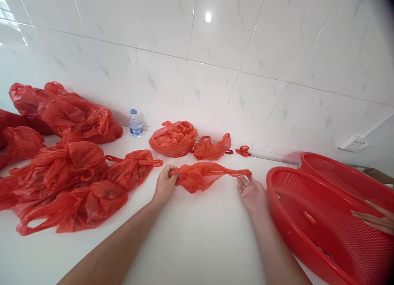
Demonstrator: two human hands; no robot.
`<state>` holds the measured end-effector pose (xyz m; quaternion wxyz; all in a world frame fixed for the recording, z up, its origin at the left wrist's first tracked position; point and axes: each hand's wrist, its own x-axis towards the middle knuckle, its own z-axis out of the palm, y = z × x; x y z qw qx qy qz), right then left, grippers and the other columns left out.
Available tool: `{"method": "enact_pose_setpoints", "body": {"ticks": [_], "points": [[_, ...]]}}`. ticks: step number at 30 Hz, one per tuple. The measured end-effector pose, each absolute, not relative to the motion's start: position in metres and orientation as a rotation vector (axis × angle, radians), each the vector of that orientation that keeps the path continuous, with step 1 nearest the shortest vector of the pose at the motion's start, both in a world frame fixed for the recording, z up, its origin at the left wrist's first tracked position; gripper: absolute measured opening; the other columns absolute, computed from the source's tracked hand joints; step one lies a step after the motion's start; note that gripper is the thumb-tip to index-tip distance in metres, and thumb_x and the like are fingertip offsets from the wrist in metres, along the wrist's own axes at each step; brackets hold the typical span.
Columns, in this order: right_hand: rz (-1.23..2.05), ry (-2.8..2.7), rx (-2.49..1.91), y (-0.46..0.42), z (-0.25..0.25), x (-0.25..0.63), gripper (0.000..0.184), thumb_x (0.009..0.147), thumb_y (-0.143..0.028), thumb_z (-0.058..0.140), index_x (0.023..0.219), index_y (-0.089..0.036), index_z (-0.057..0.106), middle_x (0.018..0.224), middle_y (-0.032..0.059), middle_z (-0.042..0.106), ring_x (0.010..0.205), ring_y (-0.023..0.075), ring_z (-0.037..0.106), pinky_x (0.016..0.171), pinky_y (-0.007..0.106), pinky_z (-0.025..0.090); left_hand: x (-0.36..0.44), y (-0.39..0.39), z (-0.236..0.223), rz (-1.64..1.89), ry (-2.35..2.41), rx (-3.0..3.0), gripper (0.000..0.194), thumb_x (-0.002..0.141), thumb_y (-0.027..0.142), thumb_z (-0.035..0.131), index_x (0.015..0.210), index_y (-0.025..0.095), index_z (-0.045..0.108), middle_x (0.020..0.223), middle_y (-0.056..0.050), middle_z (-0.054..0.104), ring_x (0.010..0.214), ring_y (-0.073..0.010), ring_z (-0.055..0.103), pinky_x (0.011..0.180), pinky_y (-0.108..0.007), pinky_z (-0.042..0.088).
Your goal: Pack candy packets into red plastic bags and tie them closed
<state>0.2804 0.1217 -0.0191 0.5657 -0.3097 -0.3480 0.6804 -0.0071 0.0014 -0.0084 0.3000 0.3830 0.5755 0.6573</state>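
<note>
A crumpled red plastic bag (197, 176) is stretched out just above the white table between my two hands. My left hand (166, 182) pinches its gathered left end, fingers closed. At the other side, the bag narrows to a twisted handle, drawn out to the fingertips of my right hand (250, 190). This palm faces up with fingers half curled; index finger and thumb seem to hold the handle's end, though the grip is partly hidden. Beyond the held bag lie a filled red bag (174, 139), a smaller red bag (212, 147) and a small knotted red scrap (243, 150).
Heaped red bags (70, 178) cover the table's left side. A water bottle (135, 123) stands by the tiled wall (166, 83). Two red mesh baskets (271, 182) fill the right, small bits inside the nearer. Another person's hand (374, 217) reaches in there. A power strip (353, 143) is on the wall.
</note>
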Motion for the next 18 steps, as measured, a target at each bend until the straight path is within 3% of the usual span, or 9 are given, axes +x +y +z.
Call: {"method": "enact_pose_setpoints", "body": {"ticks": [5,12,18], "points": [[1.706,-0.947,-0.791,0.114,-0.021,0.267,0.022,0.075,-0.041,0.063,0.090,-0.024,0.059,0.088,0.0015,0.067,0.078,0.0158,0.064,0.059,0.025,0.052,-0.004,0.000,-0.007,1.729,1.332,0.962,0.016,0.077,0.033,0.052,0.083,0.019,0.049,0.083,-0.003,0.066,0.075,-0.0163,0.063,0.068,-0.031,0.052],[1.808,-1.116,-0.782,0.088,-0.020,0.233,0.031,0.071,-0.040,0.073,0.092,-0.020,0.062,0.083,0.0029,0.066,0.064,0.0129,0.060,0.050,0.021,0.045,0.001,-0.007,-0.002,1.601,1.168,1.034,0.023,0.084,0.037,0.049,0.094,0.018,0.057,0.101,-0.008,0.066,0.092,-0.0205,0.063,0.077,-0.034,0.050],[1.586,-1.291,-0.896,0.079,-0.021,0.219,0.033,0.071,-0.041,0.071,0.095,-0.020,0.062,0.084,0.0031,0.066,0.067,0.0158,0.060,0.050,0.024,0.044,0.010,-0.008,-0.005,1.396,0.748,0.833,0.032,0.085,0.036,0.051,0.110,0.018,0.059,0.114,-0.012,0.063,0.102,-0.0249,0.061,0.092,-0.043,0.046]]}}
